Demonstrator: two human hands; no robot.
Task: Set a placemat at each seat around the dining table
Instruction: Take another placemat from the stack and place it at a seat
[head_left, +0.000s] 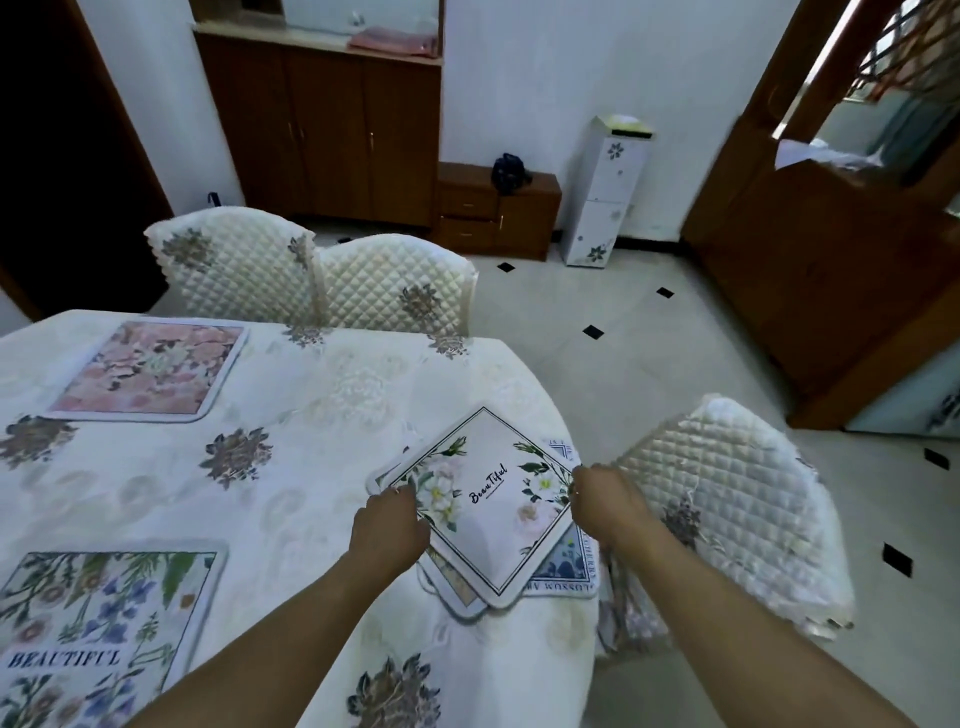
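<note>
A small stack of placemats lies near the right edge of the dining table. The top placemat is white with flowers and the word "Beautiful", turned like a diamond. My left hand grips its left corner and my right hand grips its right corner. Under it a blue-bordered placemat and another one stick out. A pink floral placemat lies flat at the far left seat. A green and blue floral placemat lies at the near left.
Two quilted white chairs stand at the far side of the table. Another quilted chair stands close at the right, by the stack. Beyond are a brown cabinet, a low drawer unit and a wooden door frame.
</note>
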